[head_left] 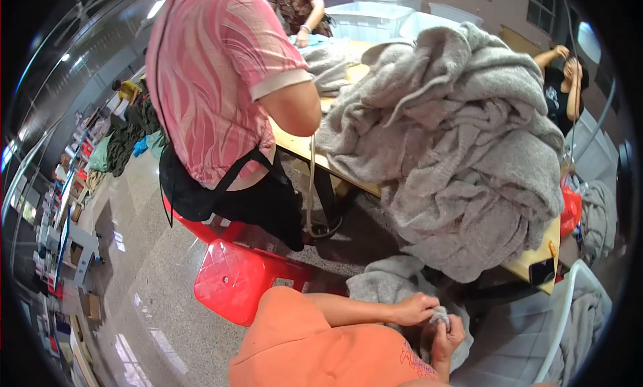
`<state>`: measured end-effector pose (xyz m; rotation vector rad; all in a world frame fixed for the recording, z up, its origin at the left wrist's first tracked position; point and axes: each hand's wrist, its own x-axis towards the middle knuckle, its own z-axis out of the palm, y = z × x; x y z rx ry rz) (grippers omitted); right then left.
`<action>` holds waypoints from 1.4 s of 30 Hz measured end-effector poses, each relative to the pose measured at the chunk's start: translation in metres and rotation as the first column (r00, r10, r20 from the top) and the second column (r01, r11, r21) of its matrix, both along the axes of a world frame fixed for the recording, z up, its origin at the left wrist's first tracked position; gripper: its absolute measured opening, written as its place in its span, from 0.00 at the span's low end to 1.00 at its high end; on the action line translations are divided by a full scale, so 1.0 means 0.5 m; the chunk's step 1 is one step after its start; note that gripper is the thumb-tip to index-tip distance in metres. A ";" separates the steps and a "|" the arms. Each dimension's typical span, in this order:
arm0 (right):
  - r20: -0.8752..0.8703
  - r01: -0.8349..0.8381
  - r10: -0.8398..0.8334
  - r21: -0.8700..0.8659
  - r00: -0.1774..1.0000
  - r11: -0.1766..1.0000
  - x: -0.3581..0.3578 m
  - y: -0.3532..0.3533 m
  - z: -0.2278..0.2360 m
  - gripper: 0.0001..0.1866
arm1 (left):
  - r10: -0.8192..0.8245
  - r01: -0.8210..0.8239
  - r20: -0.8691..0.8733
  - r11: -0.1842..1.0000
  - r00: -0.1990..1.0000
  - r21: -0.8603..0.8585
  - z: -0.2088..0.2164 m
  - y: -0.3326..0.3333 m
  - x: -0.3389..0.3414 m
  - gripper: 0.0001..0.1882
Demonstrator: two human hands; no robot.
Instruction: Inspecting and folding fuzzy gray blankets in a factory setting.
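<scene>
In front of my orange shirt, both my hands are closed on a grey knitted garment (pixel 385 280). My left hand (pixel 416 309) comes in from the left and pinches a small bunch of the knit. My right hand (pixel 449 337) grips the same bunch from just below and to the right, the two hands almost touching. The garment hangs down around my hands and spreads out behind them; its shape cannot be made out. Beyond it, a big heap of grey knitwear (pixel 462 146) lies on a table (pixel 362 179) and droops over the near edge.
A red plastic stool (pixel 228 280) stands at my left. Beyond it is a person in a pink patterned top (pixel 207 85). At the right are a pale bin (pixel 569 320) with grey knitwear in it and a dark phone (pixel 541 272) on the table corner. Other people work farther off.
</scene>
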<state>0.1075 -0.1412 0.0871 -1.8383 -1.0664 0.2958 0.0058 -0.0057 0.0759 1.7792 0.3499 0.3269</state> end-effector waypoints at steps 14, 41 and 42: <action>-0.235 0.462 -0.433 0.079 0.870 0.884 0.070 -0.080 -0.021 0.12 | -0.238 0.189 0.075 0.897 0.968 0.399 -0.031 0.035 0.006 0.07; -0.370 -0.093 0.064 -0.063 0.927 0.994 0.012 -0.036 -0.062 0.04 | -0.186 0.184 0.080 0.982 0.979 0.034 -0.078 -0.005 0.011 0.07; -0.383 -0.141 0.100 -0.080 0.918 0.987 0.019 -0.033 -0.051 0.05 | -0.187 0.189 0.047 0.980 0.981 -0.052 -0.076 -0.001 0.013 0.07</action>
